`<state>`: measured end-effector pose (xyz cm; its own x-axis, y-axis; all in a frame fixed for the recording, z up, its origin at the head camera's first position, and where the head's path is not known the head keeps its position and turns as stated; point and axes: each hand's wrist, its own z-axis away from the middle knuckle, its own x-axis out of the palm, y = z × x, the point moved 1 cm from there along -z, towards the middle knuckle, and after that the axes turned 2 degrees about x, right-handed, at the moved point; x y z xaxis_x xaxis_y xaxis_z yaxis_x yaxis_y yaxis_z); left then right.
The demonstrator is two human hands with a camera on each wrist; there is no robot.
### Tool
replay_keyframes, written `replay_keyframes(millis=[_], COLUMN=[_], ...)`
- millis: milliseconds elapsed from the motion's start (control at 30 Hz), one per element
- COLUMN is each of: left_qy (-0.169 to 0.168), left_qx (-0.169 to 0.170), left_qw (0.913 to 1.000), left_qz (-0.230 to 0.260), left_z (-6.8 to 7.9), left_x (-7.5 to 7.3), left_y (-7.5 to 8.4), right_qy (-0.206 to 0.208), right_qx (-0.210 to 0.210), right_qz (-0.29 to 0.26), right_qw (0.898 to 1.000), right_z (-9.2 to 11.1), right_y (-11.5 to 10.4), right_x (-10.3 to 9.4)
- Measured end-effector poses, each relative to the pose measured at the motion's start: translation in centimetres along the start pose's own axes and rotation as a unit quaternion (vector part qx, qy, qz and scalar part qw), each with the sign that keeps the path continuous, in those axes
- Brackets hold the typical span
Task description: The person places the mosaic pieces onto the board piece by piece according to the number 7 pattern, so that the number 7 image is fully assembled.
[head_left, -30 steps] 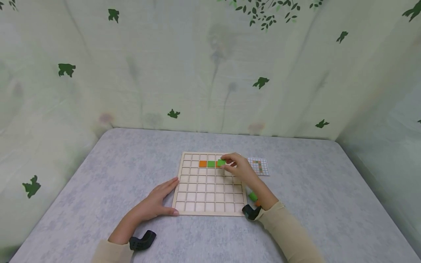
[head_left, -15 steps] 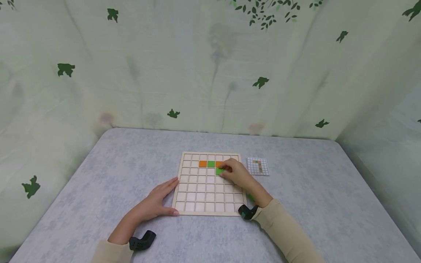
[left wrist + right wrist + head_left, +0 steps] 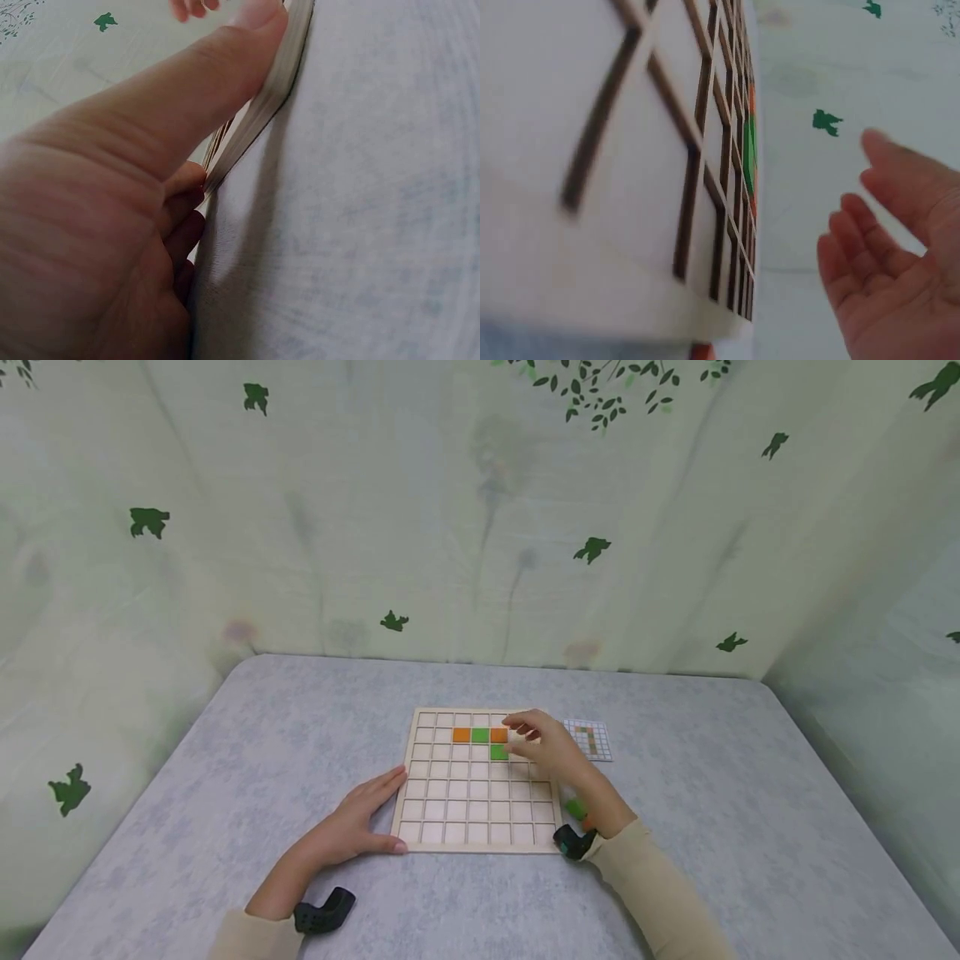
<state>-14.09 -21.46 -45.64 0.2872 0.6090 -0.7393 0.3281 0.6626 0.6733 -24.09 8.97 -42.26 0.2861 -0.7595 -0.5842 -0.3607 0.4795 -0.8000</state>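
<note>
Pale fabric backdrop (image 3: 450,510) printed with green birds (image 3: 592,550), behind a mottled grey-blue bench (image 3: 675,777). On it, a wooden grid board (image 3: 457,789), its centre the middle of the clock. Near twelve, in its squares: left orange tile (image 3: 462,735), upper green tile (image 3: 480,736), right orange tile (image 3: 498,736), with a lower green tile (image 3: 498,752) directly below the last. Between eight and nine, left hand (image 3: 356,818) open, thumb apart, touching the board's edge without gripping. At two, right hand (image 3: 547,746) over the board, thumb and fingers parted, empty; beyond it, a printed grid card (image 3: 591,742). Past three, loose tiles (image 3: 576,809), green and orange, beside the board.
</note>
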Motion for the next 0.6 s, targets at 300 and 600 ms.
replay_keyframes(millis=[300, 600], left_qy=[0.000, 0.004], left_qx=[-0.001, 0.002], left_qw=[1.0000, 1.0000], left_qz=[-0.002, 0.008], left_z=[0.0, 0.0], left_x=[-0.1, 0.1], left_y=[0.2, 0.0], right_qy=[0.036, 0.021], right_qx=[0.000, 0.037], right_qz=[0.023, 0.022], right_qw=[0.999, 0.999], right_z=[3.5, 6.2], right_y=[0.2, 3.3], right_x=[-3.9, -4.7])
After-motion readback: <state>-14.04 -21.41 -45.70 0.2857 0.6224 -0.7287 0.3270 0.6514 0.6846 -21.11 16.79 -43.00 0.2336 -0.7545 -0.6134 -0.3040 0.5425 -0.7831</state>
